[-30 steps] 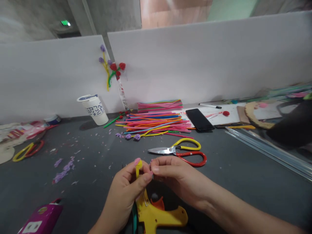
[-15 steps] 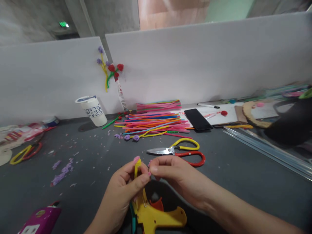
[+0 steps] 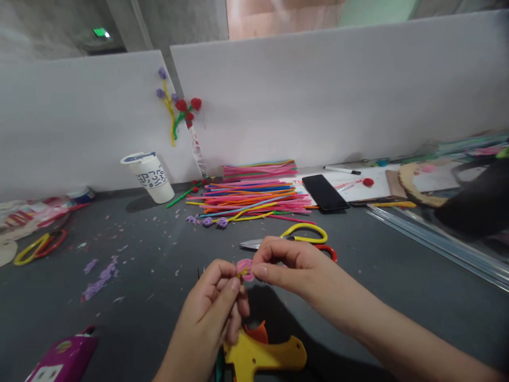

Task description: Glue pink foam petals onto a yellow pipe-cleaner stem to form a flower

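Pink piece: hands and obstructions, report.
Left hand pinching pink piece. Right hand at its edge. Yellow glue gun below; scissors beyond, partly hidden.

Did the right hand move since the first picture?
Yes. The right hand moved forward, toward the scissors, and now hides part of them.

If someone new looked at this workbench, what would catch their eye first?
Probably the bright heap of pink, orange and blue craft stems in the middle of the table, in front of the white boards. Next, the small pink piece between the fingers of the left hand and right hand, above the yellow glue gun. The red and purple flowers where the boards meet also stand out.
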